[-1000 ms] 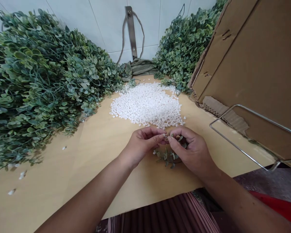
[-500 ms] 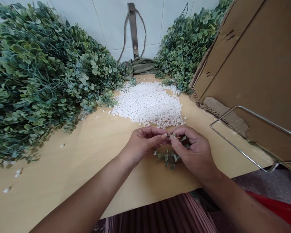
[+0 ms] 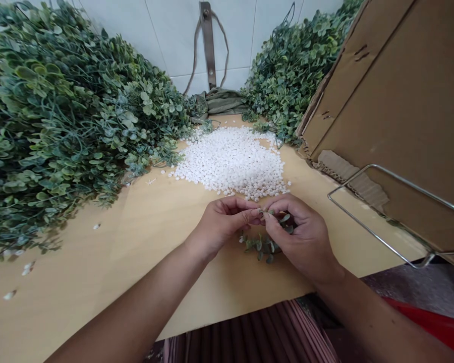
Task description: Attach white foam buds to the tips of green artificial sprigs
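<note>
Over the table, my right hand [image 3: 300, 229] pinches a small green leaf sprig [image 3: 263, 245], whose leaves hang down below the fingers. My left hand [image 3: 227, 224] meets it fingertip to fingertip, its thumb and index finger closed on a tiny whitish piece at the sprig's stem end. What that piece is exactly cannot be made out. Just beyond both hands lies a heap of small white plastic pieces [image 3: 234, 161].
Leafy green sprigs pile up at left [image 3: 60, 116] and at back right [image 3: 295, 65]. A cardboard box [image 3: 401, 111] leans on the right, with a metal wire frame [image 3: 366, 229] before it. Some white bits [image 3: 9, 295] lie scattered on the tan tabletop [image 3: 144, 242].
Both hands stay nearly in place with fingertips together. The fingers have shifted slightly at the stem, and the whitish piece now shows less between them.
</note>
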{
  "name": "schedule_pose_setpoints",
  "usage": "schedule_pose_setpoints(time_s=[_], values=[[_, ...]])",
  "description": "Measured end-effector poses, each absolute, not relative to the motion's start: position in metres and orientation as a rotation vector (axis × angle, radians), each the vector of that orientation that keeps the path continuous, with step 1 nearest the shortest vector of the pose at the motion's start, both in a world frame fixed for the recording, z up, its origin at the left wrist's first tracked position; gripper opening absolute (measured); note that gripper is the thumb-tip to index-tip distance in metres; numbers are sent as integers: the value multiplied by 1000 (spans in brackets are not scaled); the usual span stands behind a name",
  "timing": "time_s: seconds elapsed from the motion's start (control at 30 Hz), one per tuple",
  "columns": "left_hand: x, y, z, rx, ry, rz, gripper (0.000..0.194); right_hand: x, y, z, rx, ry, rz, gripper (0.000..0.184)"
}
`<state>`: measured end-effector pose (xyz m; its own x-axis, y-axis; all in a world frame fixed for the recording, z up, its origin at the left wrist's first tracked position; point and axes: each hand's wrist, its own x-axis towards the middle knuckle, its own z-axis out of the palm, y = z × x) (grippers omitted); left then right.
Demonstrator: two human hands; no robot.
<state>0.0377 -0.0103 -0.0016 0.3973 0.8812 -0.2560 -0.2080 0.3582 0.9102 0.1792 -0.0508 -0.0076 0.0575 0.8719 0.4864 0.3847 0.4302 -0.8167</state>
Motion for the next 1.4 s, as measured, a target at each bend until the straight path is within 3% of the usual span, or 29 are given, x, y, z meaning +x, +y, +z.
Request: schedule_pose_setpoints(time_s=[1.4], values=[[39,-9,-4,939,909,835,23,178,-51,-8,-1173,-1522,505,16]])
